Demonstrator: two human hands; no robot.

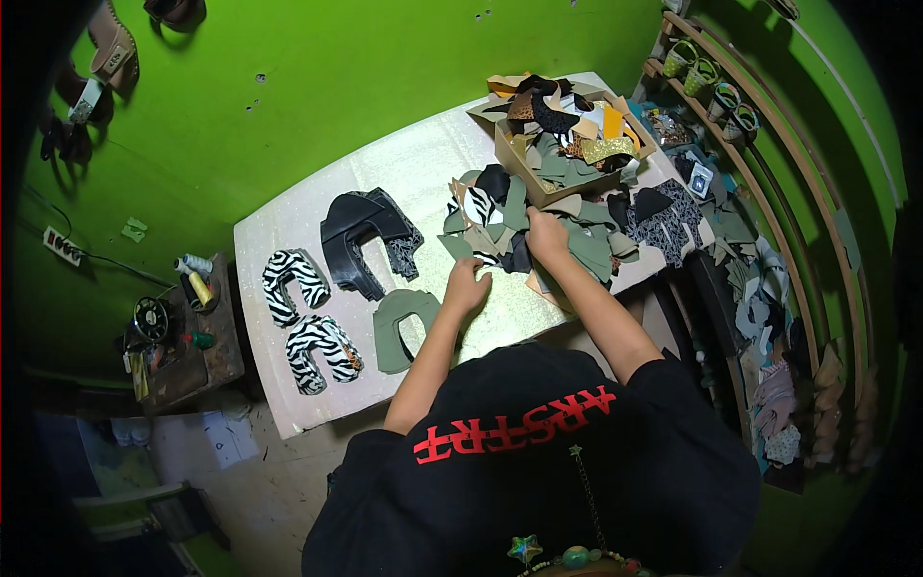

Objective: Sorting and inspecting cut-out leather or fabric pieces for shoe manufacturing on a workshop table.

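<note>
A loose heap of cut shoe-material pieces (478, 207) in olive green, black, tan and zebra print lies on the table in front of me. My left hand (467, 284) is at the heap's near left edge, beside a zebra-print scrap, with its fingers drawn together. At the right side of the heap, my right hand (547, 236) has its fingers curled in beside an olive green piece (515, 204). What either hand grips is too small or hidden to make out. More olive green pieces (585, 236) spread to the right of my right hand.
Zebra-print U-shaped stacks (294, 284), a black stack (351, 226) and an olive green stack (389, 337) stand on the table (288, 226). An open cardboard box (553, 188) of scraps sits at the far right. Beyond are shelves with small shoes (702, 77). Left is a sewing machine (154, 317).
</note>
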